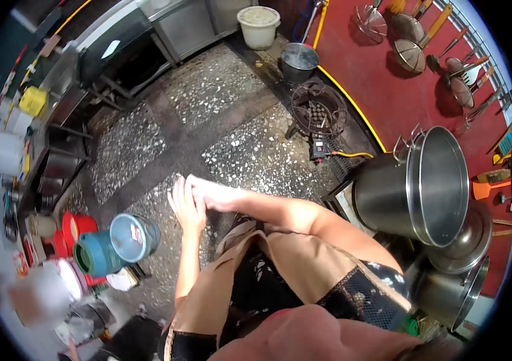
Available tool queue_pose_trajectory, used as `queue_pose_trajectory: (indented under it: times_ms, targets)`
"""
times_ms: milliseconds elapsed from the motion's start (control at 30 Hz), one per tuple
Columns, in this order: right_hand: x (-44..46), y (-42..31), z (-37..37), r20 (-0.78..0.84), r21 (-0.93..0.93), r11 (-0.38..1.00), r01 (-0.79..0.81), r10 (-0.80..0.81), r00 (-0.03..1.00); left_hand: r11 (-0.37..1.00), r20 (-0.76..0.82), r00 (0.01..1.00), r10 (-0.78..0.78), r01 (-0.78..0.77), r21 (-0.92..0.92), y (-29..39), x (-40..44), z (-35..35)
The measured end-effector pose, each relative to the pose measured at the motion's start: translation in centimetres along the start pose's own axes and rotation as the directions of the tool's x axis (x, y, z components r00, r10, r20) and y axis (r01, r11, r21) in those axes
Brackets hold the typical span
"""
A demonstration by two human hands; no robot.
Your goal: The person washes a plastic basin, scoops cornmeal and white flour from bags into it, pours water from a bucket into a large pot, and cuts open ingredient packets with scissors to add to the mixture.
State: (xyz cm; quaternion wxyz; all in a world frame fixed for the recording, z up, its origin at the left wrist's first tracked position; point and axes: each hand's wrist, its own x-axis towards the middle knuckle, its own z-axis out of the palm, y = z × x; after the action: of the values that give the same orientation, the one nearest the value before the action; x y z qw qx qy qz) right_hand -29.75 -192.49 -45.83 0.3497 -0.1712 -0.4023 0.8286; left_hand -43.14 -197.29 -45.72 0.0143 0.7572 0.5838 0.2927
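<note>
My left hand [187, 207] is raised in front of me above the speckled floor, fingers stretched out and pointing away from my body. Pressed against its inner side is my right hand [215, 194], which looks pale and brightly lit. The right fingers are mostly hidden where the two hands meet, so their closure is unclear. I see no object in either hand. Below them is the tan and black apron [304, 259] on my body. Left of my hands, on the floor, stand a blue bucket [128, 238] and a teal bucket [90, 254].
Large steel pots [382, 195] stand at the right, beside a ring burner [319, 111] with a yellow hose. Strainers [410, 57] hang on the red wall. A grey bucket [299, 63] and a white tub [258, 29] are farther back. Another person [42, 295] is at lower left.
</note>
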Motion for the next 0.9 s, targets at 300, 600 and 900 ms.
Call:
queue_pose_trajectory:
  times_ms: [300, 600, 900]
  targets:
    - [-5.1, -21.7, -35.7, -0.874, -0.411, 0.901, -0.139, -0.346, 0.341, 0.987, 0.315, 0.942, 0.113, -0.069, -0.146, -2.1, 32.7, 17.1]
    - [1.2, -41.8, -74.7, -0.704, -0.667, 0.697, -0.264, -0.705, -0.084, 0.960, 0.597, 0.769, 0.230, -0.079, -0.268, 1.8, 56.8, 35.2]
    - [12.6, -61.8, -94.0, -0.543, -0.408, 0.434, -0.803, -0.823, -0.169, 0.913, 0.634, 0.733, 0.246, 0.043, -0.405, -4.0, 77.7, 45.6]
